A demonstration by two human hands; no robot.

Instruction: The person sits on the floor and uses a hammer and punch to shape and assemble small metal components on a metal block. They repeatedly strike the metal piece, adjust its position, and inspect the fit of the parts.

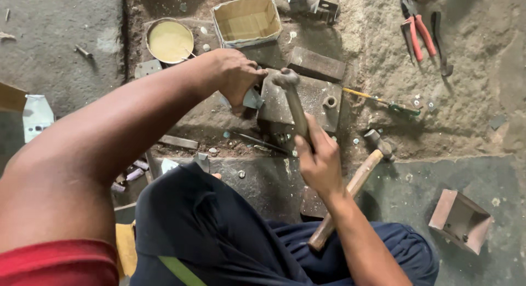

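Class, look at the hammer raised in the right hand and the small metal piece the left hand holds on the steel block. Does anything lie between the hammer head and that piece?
Nothing visible does. The hammer head in the right hand sits just beside the left hand, right above the metal piece on the steel block.

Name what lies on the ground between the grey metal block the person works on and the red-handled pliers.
In the head view, a yellow-handled screwdriver lies between the grey metal block and the red-handled pliers.

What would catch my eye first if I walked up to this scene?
Probably the right hand gripping a metal hammer over the steel block at centre, while the left hand pinches a small metal piece at the block's edge. Red-handled pliers lie top right; a wooden-handled hammer rests by the knee.
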